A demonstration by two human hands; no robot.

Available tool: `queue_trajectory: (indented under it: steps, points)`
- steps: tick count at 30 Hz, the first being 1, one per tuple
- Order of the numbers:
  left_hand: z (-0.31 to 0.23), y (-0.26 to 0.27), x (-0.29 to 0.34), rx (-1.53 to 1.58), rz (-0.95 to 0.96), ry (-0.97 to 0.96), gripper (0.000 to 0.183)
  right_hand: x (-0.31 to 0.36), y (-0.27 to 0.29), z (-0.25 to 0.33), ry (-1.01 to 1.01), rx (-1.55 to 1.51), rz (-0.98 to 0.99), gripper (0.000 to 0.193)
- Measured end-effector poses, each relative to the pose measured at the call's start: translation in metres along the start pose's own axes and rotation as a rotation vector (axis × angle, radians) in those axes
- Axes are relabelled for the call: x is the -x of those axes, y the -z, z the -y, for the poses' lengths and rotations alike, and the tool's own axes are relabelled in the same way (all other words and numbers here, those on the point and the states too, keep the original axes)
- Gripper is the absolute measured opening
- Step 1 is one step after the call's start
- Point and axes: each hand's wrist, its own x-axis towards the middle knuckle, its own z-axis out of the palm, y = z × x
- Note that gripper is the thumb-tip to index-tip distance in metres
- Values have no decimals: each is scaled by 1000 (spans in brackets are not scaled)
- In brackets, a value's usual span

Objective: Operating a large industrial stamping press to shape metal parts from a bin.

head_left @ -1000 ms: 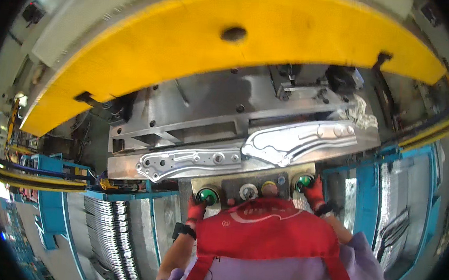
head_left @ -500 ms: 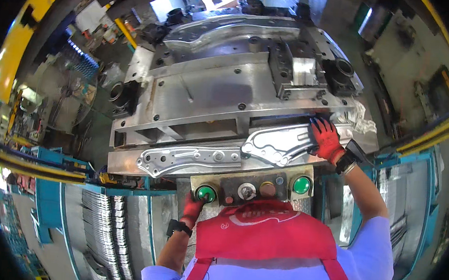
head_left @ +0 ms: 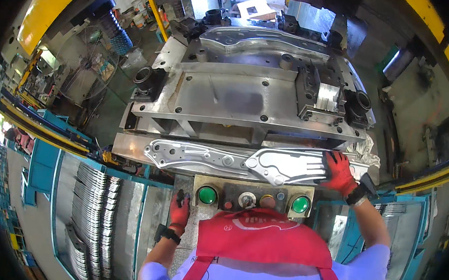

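Observation:
My right hand (head_left: pixel 340 174), in a red glove with dark fingertips, grips a silver stamped metal part (head_left: pixel 285 165) near its right end. Its fingers reach over the part's face and hide some of it. A second stamped metal part (head_left: pixel 194 156), long and pierced with holes, lies to the left on the ledge at the front of the die, its right end against or under the first. My left hand (head_left: pixel 179 209), gloved alike, is empty with fingers extended, just left of the green push button (head_left: pixel 207 195) on the control box (head_left: pixel 232 188).
Beyond the ledge stands a large steel die (head_left: pixel 222 95), with another stamped part (head_left: pixel 263 38) at its far side. A second green button (head_left: pixel 300 204) sits at the box's right. Stacked metal parts (head_left: pixel 90 208) fill a teal-framed rack at left. A white rag (head_left: pixel 367 152) lies at right.
My left hand has come off the left green button and moved left of it. My right hand stays on the stamped part, which sits nearer the control box. The whole view has shifted.

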Motion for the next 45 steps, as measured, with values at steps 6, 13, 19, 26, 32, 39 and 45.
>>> queue_trajectory:
  steps: [6,13,19,26,32,39,45]
  points:
    - [-131,4,-43,-413,-88,-489,40,-15,79,39,-96,-942,118,81]
    - [-283,-59,-133,-404,128,-960,47,-96,159,93,-171,-2090,472,42]
    - [-373,-167,-226,-527,261,-1223,47,-141,152,92,-23,-1913,151,37]
    - [-406,-278,-313,-1047,440,-1104,78,-161,93,82,-64,-1800,-48,32]
    - [-429,-339,-328,-1112,547,-1076,94,-147,48,82,-105,-1769,-126,28]
    - [-444,-318,-309,-1089,329,-1321,90,-113,39,89,46,-1612,-121,27]
    - [-422,-209,-248,-895,76,-1444,91,-52,92,111,-378,-1604,172,62]
